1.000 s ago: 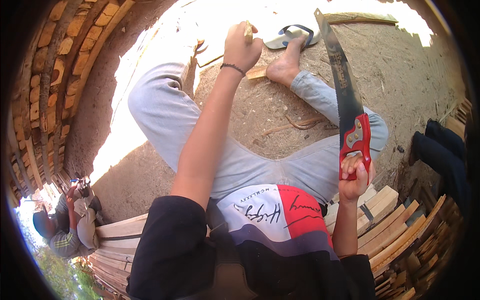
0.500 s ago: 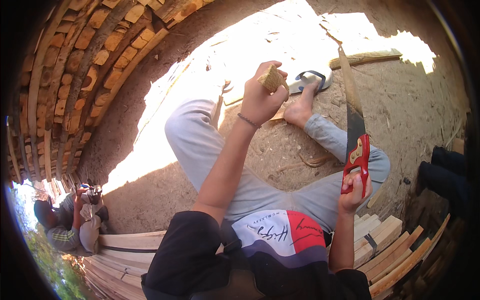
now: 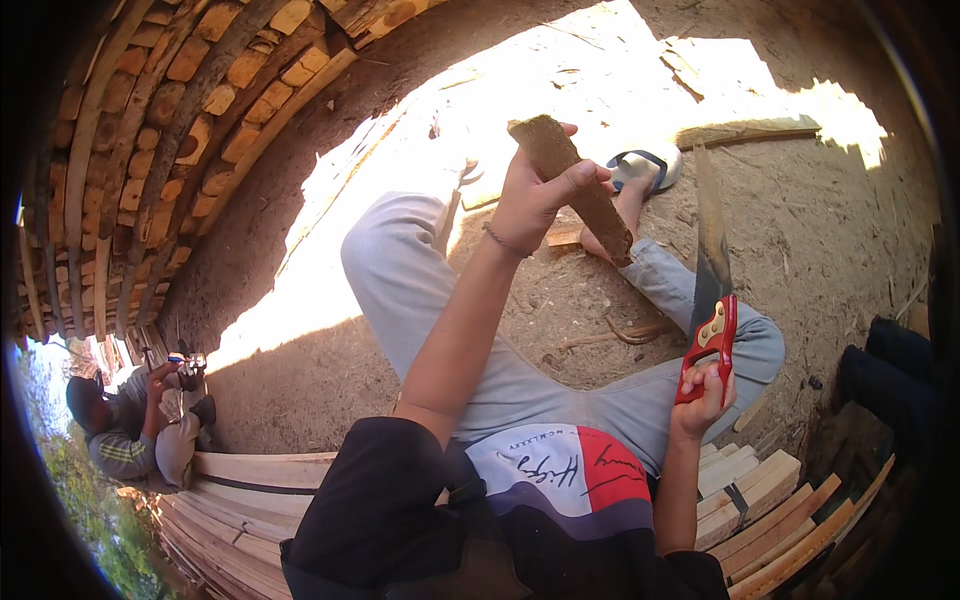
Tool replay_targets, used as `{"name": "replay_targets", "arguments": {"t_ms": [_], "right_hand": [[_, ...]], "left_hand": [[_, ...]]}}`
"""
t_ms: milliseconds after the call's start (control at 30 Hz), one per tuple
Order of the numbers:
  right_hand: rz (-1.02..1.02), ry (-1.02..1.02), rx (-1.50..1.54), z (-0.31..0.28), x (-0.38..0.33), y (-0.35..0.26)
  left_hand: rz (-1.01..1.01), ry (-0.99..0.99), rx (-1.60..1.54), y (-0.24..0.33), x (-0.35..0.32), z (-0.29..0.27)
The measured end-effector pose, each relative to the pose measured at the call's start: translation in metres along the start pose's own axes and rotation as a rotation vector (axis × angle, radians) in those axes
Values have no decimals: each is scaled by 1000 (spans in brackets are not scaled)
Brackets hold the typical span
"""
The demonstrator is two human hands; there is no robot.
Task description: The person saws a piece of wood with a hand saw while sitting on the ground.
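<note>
A short, rough brown piece of wood [image 3: 578, 190] lies slantwise in my left hand [image 3: 535, 200], the thumb pressed across its face. That hand is raised over my lap, ahead of my bent knee. My right hand [image 3: 708, 392] grips a handsaw [image 3: 711, 260] by its red handle near my right thigh. The saw's long blade points away from me, its tip near the far plank. Blade and wood are apart.
Stacked timber [image 3: 190, 140] rises at far left. Sawn planks [image 3: 255, 490] lie beside and behind me. A loose plank [image 3: 745, 131] and a sandal [image 3: 650, 170] are ahead on the dirt floor. Another person [image 3: 140, 425] sits at left; dark-clothed legs [image 3: 885, 375] show at right.
The piece of wood has turned in my left hand, from end-on to showing its long broad face. My right hand and the saw have dropped slightly nearer to me.
</note>
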State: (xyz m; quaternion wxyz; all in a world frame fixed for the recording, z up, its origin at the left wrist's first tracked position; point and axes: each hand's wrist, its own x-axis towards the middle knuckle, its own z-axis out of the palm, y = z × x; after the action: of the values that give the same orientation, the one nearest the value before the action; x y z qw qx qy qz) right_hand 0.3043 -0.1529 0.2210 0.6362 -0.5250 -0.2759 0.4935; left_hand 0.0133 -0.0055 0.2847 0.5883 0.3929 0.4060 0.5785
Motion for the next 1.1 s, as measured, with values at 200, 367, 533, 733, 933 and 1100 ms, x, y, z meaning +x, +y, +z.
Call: {"name": "replay_targets", "arguments": {"t_ms": [200,367,533,733,933,1100], "right_hand": [[-22,-15,-1,2,2,0],[5,6,11,-3,4,4],[21,3,-15,-3,1,5],[52,10,-71,7,-6,5],[86,-93,-183,4,-18,7],[83,-215,-294,2,-29,12]], "left_hand": [[-150,295,-569,3,-2,10],[-226,314,-805,-25,7,-23],[-241,414,-734,-33,13,-28],[-204,425,-413,-54,14,-44],[-226,569,-286,-81,16,-36],[-299,376,41,-85,17,-30]]}}
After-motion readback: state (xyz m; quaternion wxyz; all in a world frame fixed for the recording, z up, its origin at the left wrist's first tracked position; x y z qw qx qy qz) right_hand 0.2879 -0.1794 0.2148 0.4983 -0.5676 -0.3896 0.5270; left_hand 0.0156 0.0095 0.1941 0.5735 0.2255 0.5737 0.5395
